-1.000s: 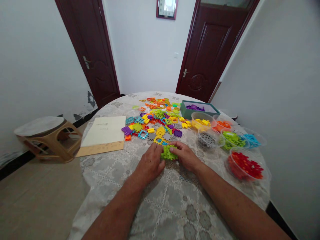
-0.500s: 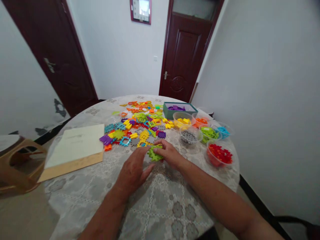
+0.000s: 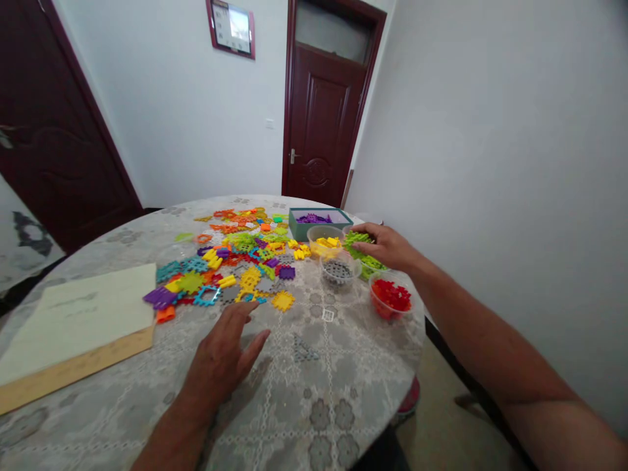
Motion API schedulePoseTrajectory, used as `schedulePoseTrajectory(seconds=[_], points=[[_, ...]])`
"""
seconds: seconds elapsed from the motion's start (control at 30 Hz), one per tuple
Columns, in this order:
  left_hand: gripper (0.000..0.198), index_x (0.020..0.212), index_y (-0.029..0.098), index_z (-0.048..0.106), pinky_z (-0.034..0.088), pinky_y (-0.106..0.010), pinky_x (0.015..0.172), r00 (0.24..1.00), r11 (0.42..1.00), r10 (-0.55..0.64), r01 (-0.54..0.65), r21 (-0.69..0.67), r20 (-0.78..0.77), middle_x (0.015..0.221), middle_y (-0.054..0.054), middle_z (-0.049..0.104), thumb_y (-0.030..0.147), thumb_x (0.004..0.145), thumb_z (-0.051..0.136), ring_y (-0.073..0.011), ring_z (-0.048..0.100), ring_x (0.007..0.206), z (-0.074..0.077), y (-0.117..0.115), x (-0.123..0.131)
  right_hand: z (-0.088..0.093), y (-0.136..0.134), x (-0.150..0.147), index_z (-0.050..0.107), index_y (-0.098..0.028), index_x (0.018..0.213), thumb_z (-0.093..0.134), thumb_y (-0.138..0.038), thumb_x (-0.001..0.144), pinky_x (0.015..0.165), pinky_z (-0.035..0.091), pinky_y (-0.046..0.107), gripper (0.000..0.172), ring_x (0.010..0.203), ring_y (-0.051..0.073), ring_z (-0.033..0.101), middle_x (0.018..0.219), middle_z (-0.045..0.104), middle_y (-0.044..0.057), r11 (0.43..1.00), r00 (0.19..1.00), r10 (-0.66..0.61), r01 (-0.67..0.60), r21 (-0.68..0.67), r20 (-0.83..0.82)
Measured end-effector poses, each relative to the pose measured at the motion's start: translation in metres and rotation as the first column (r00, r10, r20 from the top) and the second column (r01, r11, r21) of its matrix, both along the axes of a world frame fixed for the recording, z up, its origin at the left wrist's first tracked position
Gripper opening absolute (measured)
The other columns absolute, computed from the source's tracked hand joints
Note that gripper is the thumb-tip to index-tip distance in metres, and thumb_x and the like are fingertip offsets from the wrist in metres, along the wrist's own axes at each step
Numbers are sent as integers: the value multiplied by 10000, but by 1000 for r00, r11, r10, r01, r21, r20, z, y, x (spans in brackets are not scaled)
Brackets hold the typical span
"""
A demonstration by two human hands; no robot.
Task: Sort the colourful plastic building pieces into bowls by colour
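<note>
My right hand point(image 3: 385, 243) grips lime-green toothed plastic building pieces point(image 3: 357, 243) above the clear bowl of green pieces point(image 3: 371, 263). My left hand point(image 3: 223, 350) hovers low over the tablecloth, empty, thumb and fingers apart. Just beyond its fingertips lies a yellow toothed piece point(image 3: 283, 300), at the near edge of a mixed heap of colourful pieces point(image 3: 250, 278). A small white square frame point(image 3: 328, 316) and a grey triangular lattice piece point(image 3: 306, 348) lie on the cloth to the right of that hand.
Clear bowls hold yellow pieces point(image 3: 326, 243), grey pieces point(image 3: 336, 270) and red pieces point(image 3: 391, 296). Behind them stands a green box point(image 3: 299, 230) with purple pieces. A pale paper sheet point(image 3: 93, 307) on a brown board point(image 3: 78, 363) lies at left.
My right hand has carried the green pieces from between both hands to the green bowl on the right. My left hand has let go of them. The view has turned right.
</note>
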State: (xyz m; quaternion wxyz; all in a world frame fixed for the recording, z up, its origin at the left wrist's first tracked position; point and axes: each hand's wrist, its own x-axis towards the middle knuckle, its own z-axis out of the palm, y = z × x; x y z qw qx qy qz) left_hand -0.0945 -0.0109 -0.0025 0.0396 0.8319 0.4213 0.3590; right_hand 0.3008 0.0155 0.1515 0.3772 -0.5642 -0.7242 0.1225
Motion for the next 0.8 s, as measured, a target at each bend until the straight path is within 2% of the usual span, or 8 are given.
schedulePoseTrajectory(seconds=[0.13,0.2,0.27,0.4,0.5,0.63,0.8], points=[[398,1328,260,488,618,-364,772,1000,1000,0,0,0,-2,1244,-90,607,450,988,572,-226,688,985,-1,2,0,1,23,72,754,-200,1185,752,-291,777,858,512,308,417,920,212,657,1054,765,52,968,965,-59,118,-221,257],[392,1322,263,493,619,-368,777,1000,1000,9,-9,-10,-12,1250,-90,605,454,989,569,-228,686,992,-1,3,0,-7,28,96,752,-196,1186,744,-239,759,871,503,294,429,934,210,669,1074,768,57,953,917,-58,168,-251,395],[391,1324,263,494,620,-369,781,1000,1000,18,-18,-17,-18,1252,-90,604,454,990,564,-225,686,985,-2,3,-1,-18,31,111,759,-195,1165,734,-196,744,906,496,296,422,976,220,679,1097,768,64,946,869,-7,166,-277,495],[402,1325,261,510,623,-363,778,1000,999,19,-20,-31,-13,1247,-88,611,462,982,569,-223,691,975,-4,5,-2,-44,32,126,765,-209,1162,736,-157,703,1004,484,329,463,1116,260,671,1214,752,85,924,836,112,110,-366,536],[402,1321,264,525,626,-367,790,1000,999,13,-14,-44,-16,1268,-89,606,472,980,568,-221,695,981,-6,6,-2,-57,33,131,742,-230,1246,722,-152,706,1079,458,366,546,1219,273,641,1336,705,92,924,844,125,93,-371,522],[395,1319,262,531,629,-372,801,1000,998,10,-11,-58,-29,1285,-95,601,476,988,554,-216,701,976,-7,6,-3,-60,33,137,725,-234,1297,693,-152,730,1093,456,357,574,1252,258,628,1365,688,82,933,850,106,94,-346,516],[384,1294,254,553,632,-371,789,1000,998,10,-11,-68,-24,1281,-100,610,480,984,555,-215,709,958,-5,5,-1,-60,28,147,750,-210,1239,698,-144,730,1041,476,324,516,1172,251,662,1288,728,83,947,870,30,133,-293,492]])
